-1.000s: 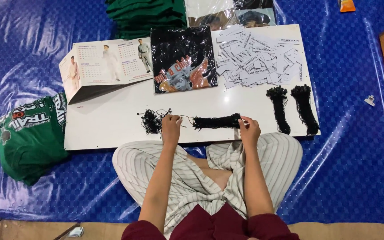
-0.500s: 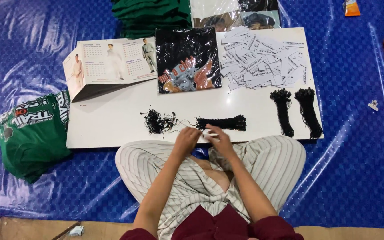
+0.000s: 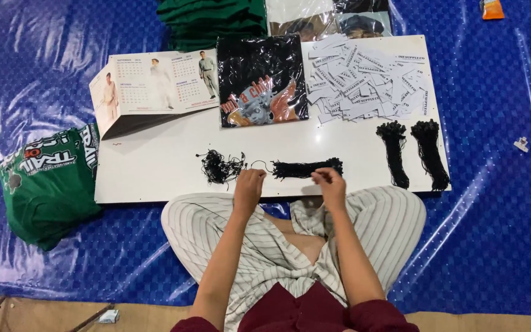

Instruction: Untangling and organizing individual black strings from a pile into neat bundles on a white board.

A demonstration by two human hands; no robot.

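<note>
1. A person sits cross-legged on a blue plastic tarp (image 3: 480,203), seen from above, in striped trousers, facing a low white board (image 3: 155,166) that lies flat on the tarp.
2. The left hand (image 3: 249,187) rests at the near edge of the board with its fingers curled in. It seems to pinch a thin black string, though the strand is too fine to be sure.
3. Just beyond that hand lies a loose tangle of black strings (image 3: 219,167), touching or nearly touching the fingertips.
4. The right hand (image 3: 330,184) is also at the near edge, fingers bent and partly closed. It touches the near side of a tidy bundle of black strings (image 3: 307,168) lying crosswise between the hands.
5. To the right, well apart from the hands, two more black string bundles (image 3: 413,154) lie lengthwise side by side.
6. At the far side of the board sit a heap of small white paper tags (image 3: 364,77), a folded black printed shirt in clear wrap (image 3: 260,80), and an open calendar (image 3: 155,86).
7. A folded green shirt (image 3: 47,178) lies on the tarp to the left of the board, and a stack of green garments (image 3: 210,21) lies beyond it.
</note>
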